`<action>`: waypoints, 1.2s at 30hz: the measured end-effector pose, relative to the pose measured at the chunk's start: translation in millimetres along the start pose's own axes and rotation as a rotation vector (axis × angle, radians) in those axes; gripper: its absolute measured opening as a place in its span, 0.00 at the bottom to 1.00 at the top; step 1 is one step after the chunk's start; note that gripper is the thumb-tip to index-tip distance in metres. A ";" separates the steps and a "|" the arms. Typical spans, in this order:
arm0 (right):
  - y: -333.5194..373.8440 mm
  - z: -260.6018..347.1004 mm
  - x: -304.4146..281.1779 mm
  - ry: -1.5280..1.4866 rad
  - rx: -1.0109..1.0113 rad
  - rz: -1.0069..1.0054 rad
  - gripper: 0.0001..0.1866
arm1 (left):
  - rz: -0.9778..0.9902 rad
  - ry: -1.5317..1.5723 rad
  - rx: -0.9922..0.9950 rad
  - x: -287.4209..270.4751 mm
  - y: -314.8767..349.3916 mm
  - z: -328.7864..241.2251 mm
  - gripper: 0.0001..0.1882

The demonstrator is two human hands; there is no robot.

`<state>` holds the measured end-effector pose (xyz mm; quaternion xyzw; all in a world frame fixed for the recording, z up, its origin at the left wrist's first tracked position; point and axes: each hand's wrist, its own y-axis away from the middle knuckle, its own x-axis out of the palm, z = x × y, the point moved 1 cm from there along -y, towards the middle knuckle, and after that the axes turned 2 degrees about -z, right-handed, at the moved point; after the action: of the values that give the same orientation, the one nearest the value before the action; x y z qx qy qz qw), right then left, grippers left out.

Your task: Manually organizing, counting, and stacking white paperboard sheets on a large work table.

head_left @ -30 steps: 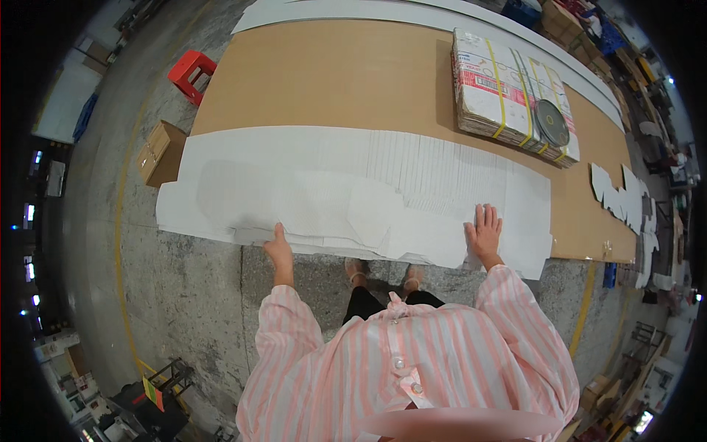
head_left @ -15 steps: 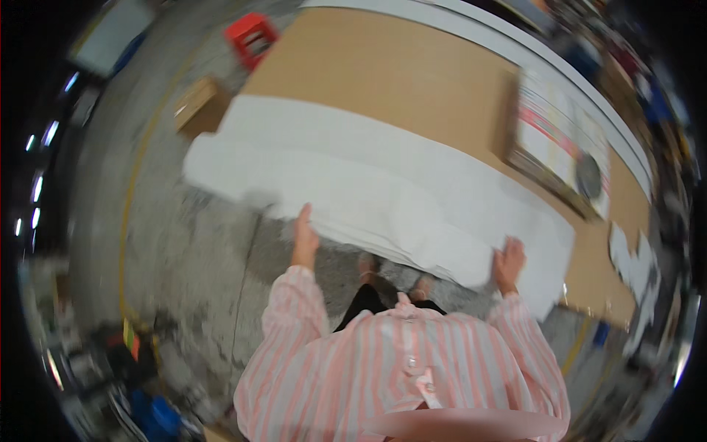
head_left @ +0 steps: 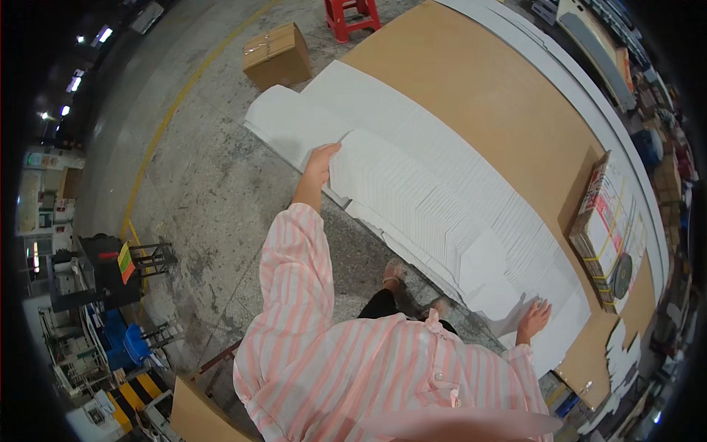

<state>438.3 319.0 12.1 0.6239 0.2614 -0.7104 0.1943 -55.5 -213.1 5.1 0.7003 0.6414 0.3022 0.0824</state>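
Many white card blanks (head_left: 412, 188) lie fanned out in overlapping rows along the near side of the table. My left hand (head_left: 318, 168) is closed at the left end of the near row, its thumb along the edge and its other fingers partly hidden. Near the row's right end, my right hand (head_left: 535, 321) rests with fingers stretched out on the white card. More white card sticks out below the near row along the table edge.
Brown board (head_left: 479, 81) covers the table's far part. A strapped stack of printed card (head_left: 600, 221) stands at the right with a black tape roll (head_left: 622, 276) on it. Beyond the left end are a cardboard box (head_left: 278, 62) and a red stool (head_left: 352, 20). Torn white scraps (head_left: 622, 361) hang at the right.
My view has turned, so the table now slants down to the right. My left hand has closed on the left end of the blanks; my right hand has shifted farther onto the card.
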 end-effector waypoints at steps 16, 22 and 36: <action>7.9 -13.4 24.0 0.118 -0.099 0.041 0.22 | -0.363 -0.675 0.281 8.4 -13.3 31.5 0.14; 4.2 -19.7 38.4 0.194 -0.182 -0.013 0.17 | -0.438 -0.879 0.518 7.2 -6.3 29.8 0.14; -41.0 281.7 9.6 -0.469 -0.583 0.085 0.22 | -0.244 -0.168 0.167 -19.1 13.0 30.1 0.07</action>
<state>191.1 178.9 31.8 0.3731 0.3751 -0.7210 0.4474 -28.4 -225.1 -18.6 0.6445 0.7354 0.1761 0.1132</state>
